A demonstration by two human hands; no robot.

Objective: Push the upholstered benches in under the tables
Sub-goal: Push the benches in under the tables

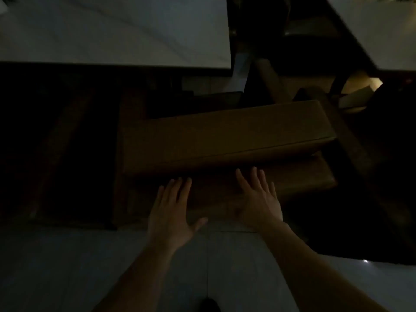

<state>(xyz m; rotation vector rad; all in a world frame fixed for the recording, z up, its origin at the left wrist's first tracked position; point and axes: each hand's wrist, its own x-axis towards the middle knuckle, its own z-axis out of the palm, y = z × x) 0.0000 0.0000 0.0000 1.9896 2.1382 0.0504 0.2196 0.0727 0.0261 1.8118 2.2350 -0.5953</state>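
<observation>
- Benches are standing in front of the person; the near bench is lying across the middle, between the pale table at the top left and the light floor at the bottom.
- Both hands are reaching forward with the fingers spread open and almost straight, gripping nothing.
- The left hand is lying flat over the near edge of the bench, thumb pointing to the right.
- The right hand is resting palm down on the lower brown surface just below the cushion; its fingertips are nearly reaching the cushion side.
- The bench is looking like a long brown padded block with smooth covering, rounded corners and a thin seam along its front edge.
- The table top is flat, smooth and rectangular; a second pale table is being cut off at the top right.
- The scene is very dark: the space under the tables is showing almost black, and whether the hands are pressing or only touching is hard to tell.
</observation>
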